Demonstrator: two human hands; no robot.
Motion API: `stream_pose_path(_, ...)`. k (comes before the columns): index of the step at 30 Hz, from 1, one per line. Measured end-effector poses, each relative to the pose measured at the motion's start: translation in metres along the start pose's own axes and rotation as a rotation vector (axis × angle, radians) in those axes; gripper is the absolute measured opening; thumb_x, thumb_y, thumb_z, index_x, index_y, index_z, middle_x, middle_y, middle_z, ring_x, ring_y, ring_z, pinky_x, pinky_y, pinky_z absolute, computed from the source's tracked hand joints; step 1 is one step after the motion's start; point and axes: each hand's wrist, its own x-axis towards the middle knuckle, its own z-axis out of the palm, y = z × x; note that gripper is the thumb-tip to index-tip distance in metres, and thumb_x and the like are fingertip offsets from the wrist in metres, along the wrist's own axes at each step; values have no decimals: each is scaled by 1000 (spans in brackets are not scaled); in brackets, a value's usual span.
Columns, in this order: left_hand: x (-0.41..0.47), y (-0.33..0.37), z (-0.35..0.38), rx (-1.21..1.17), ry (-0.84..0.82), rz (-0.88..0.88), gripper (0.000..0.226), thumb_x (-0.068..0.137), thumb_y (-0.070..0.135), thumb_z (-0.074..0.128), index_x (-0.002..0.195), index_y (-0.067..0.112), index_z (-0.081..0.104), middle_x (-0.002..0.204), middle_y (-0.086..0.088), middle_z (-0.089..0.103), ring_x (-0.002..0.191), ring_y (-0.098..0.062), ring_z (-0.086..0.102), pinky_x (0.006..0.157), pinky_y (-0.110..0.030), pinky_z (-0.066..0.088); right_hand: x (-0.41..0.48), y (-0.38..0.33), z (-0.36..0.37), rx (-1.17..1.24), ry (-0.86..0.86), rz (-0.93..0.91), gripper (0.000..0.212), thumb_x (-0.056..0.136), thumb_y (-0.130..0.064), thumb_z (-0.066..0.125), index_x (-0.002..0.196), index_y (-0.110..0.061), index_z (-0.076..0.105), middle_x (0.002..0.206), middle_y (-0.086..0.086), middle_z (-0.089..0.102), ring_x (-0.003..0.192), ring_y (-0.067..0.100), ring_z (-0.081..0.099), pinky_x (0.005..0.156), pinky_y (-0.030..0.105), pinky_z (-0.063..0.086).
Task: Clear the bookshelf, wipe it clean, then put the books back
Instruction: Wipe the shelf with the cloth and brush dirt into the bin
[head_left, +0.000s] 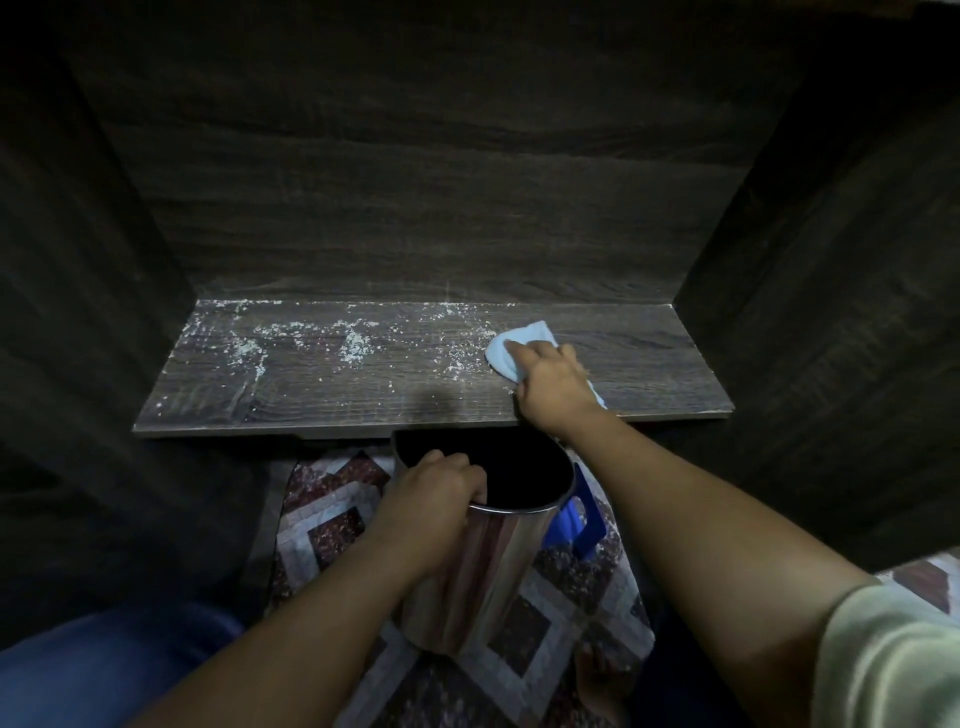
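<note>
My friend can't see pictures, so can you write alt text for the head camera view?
A right hand presses a light blue cloth on a dark wooden shelf dusted with white crumbs. The left hand grips the rim of a shiny metal bin just below the shelf edge.

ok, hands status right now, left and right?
Left hand: closed, gripping the rim of the steel bin.
Right hand: open, pressing the blue cloth flat on the shelf.
</note>
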Motion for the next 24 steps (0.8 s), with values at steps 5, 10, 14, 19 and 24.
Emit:
stream_pose_path(5,1,0,-2,-18,-23,-29,20,82,11,57,97,23,59,101,4,54,100,-18,46,79,-32,46,-6,-7,3,84,-52,-126,61,88,-13,52,146,-25,39,144,8,45,124,32,38,105,35,31)
stream_pose_path(10,0,-4,0,-37,-58,-46,21,80,9,60,95,24,59,101,5,55,99,-17,47,77,-30,46,-8,-4,-5,273,82,-51,58,87,-5,50,143,-22,46,140,11,48,122,32,38,105,32,29)
stream_pose_path(14,-3,-5,1,-44,-42,-21,17,82,15,63,94,26,59,100,7,54,97,-15,46,77,-30,46,-8,6,-12,159,134,98,58,90,-10,49,146,-23,40,144,11,40,123,33,34,107,41,32)
stream_pose_path(19,-9,-2,8,-20,-32,46,13,87,19,60,99,24,60,101,7,54,98,-14,45,69,-24,36,-19,9,-2,49,-23,132,64,92,-21,50,151,-28,27,153,9,26,130,35,26,107,43,26)
stream_pose_path(24,-10,0,12,-6,-50,60,9,89,25,59,98,25,59,101,7,53,98,-13,44,68,-23,33,-17,-1,-4,19,-112,-12,68,92,-18,49,152,-33,21,156,5,23,131,34,24,109,43,24)
